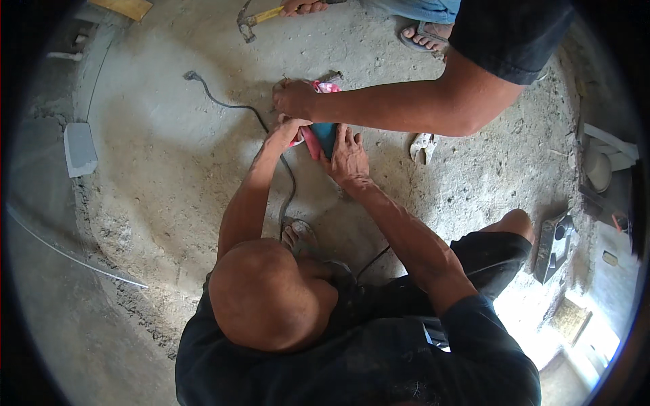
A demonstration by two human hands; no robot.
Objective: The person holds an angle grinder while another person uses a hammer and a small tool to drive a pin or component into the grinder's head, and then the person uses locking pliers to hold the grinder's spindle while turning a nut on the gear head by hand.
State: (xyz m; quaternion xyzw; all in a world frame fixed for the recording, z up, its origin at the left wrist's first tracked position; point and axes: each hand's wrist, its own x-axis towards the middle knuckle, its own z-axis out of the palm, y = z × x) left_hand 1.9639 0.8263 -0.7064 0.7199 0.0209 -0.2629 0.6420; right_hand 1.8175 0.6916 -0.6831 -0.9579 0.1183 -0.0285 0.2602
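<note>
My right hand [349, 160] grips the right side of a teal, rounded thing [323, 135], thumb toward me and fingers curled beside it. Just left of the teal body lies a narrow pinkish-red piece [311, 143]. My left hand [290, 127] is closed at that piece's upper left, its fingers partly hidden. Another person's hand [295, 99] reaches in from the right and presses close above my left hand. Red-and-white patterned material [326, 86] shows beyond that person's wrist. What the teal thing is cannot be made out under the hands.
A black cord with a plug [191, 76] crosses the rough concrete floor [156, 155] near my left forearm. Pliers-like metal jaws [424, 147] lie right. A hammer [261, 17] is in a hand at the top. A grey block [80, 149] stands left, a dark boxy tool [555, 247] right.
</note>
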